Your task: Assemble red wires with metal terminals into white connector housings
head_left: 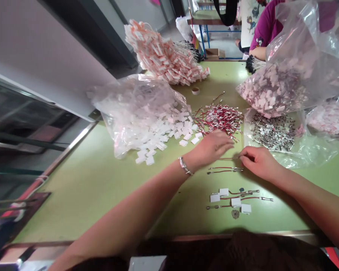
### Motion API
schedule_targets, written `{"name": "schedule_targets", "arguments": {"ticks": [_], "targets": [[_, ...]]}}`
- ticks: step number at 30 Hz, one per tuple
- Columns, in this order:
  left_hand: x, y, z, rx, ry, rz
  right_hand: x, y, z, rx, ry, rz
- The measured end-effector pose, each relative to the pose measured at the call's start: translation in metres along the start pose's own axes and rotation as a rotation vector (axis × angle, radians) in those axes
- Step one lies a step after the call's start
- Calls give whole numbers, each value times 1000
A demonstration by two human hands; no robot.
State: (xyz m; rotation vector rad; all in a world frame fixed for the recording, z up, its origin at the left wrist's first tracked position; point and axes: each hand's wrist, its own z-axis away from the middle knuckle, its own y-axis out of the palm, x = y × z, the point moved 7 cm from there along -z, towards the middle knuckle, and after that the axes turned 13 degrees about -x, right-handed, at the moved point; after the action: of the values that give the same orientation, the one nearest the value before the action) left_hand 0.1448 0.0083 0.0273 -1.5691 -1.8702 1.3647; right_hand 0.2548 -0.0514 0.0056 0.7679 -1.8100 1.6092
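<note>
My right hand [258, 162] pinches the end of a thin red wire [226, 158] with metal terminals, just above the green tabletop. Reaching in from the left, my left hand [214, 146] is stretched out at the near edge of a pile of red wires [222, 117]; its fingers look extended, their tips partly hidden. Two red wires [224, 171] lie side by side below my hands. Closer to me are several white plastic housings [235, 203] among red wires fitted with small glass-tube fuses [267, 199].
White housings spill from a clear bag [135, 113] at left. Small metal-ended fuses [274, 131] lie on plastic at right, below a bag of pinkish parts [274, 88]. Bundled white-and-orange pieces [169, 56] and a tape roll [196, 91] are farther back. A person in purple [267, 28] sits opposite.
</note>
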Motion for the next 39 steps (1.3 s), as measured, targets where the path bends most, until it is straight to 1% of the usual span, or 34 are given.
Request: {"name": "schedule_targets", "arguments": {"ticks": [2,3,4,6,8,9,11,13,15,17,20,22,24,27,29,30,32,35,37,39], "targets": [[11,5,-13,-30,-40,-127,8,-4,0,25,-128,175],[14,11,-18,-24,-41,-193,8,-9,-2,16,-154,257],[15,18,-23,-9,-32,-241,7,-17,-5,-23,-158,337],[15,32,-29,3,-11,-267,-2,-39,-15,-143,-116,495],[12,36,-32,-45,-13,-193,-16,-58,-25,-224,-43,649],[12,33,-34,-102,-37,-122,-23,-63,-30,-230,-17,725],[16,17,-37,-275,-139,62,-34,-65,-38,-199,-7,854],[24,-2,-39,-469,-292,274,-37,-58,-41,-150,-61,939],[33,-15,-42,-605,-432,466,-34,-48,-39,-120,-124,1000],[38,-25,-46,-675,-513,599,-28,-41,-35,-95,-168,1042],[42,-40,-46,-710,-544,662,-23,-34,-30,-47,-197,1074],[44,-48,-39,-694,-562,673,-24,-31,-31,-23,-194,1091],[45,-50,-27,-635,-615,690,-27,-30,-34,-30,-176,1091],[43,-40,-3,-489,-748,649,-28,-36,-37,-122,-163,1030],[36,-28,11,-396,-780,561,-25,-42,-35,-213,-161,940],[30,-22,15,-357,-763,520,-22,-45,-33,-253,-171,865],[17,-9,20,-298,-701,475,-12,-45,-26,-299,-228,645],[4,9,20,-221,-617,428,5,-38,-16,-300,-323,312],[1,17,20,-178,-587,370,11,-35,-13,-308,-338,213],[0,22,19,-143,-572,330,12,-32,-12,-315,-336,180]]}}
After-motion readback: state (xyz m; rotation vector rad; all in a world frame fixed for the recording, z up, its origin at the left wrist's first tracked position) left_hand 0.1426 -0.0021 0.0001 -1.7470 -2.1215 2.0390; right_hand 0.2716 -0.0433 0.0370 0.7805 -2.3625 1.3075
